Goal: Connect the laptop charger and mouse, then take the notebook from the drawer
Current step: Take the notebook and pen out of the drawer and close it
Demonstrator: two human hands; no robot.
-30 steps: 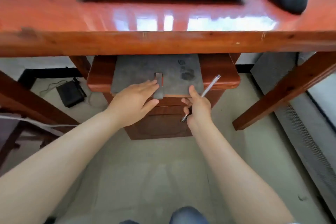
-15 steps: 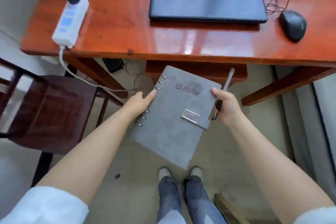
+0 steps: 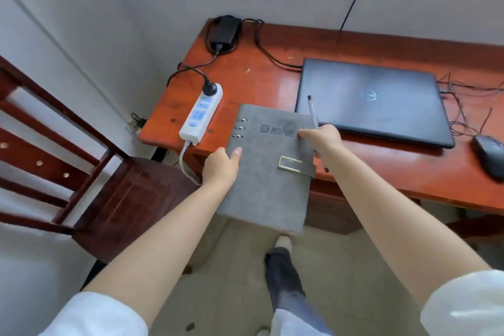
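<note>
A grey ring-bound notebook (image 3: pixel 268 169) with a metal clasp is held over the front edge of the red wooden desk (image 3: pixel 261 84). My left hand (image 3: pixel 221 165) grips its left edge below the rings. My right hand (image 3: pixel 323 139) holds its right edge together with a pen (image 3: pixel 312 110) that points up. The closed dark laptop (image 3: pixel 373 102) lies on the desk to the right. Its charger brick (image 3: pixel 225 31) sits at the back left, with one cable at the laptop's rear corner and a plug in the white power strip (image 3: pixel 200 114). A black mouse (image 3: pixel 489 155) rests at the far right.
A dark wooden chair (image 3: pixel 114 199) stands left of the desk, against the wall. Thin tangled cable (image 3: pixel 463 114) lies between laptop and mouse. The drawer unit (image 3: pixel 331 210) shows under the desk behind the notebook. My legs and feet are on the floor below.
The notebook came out of the drawer and rose to desk-top height, held in both hands. The view lifted from under the desk to above it, and I stood up.
</note>
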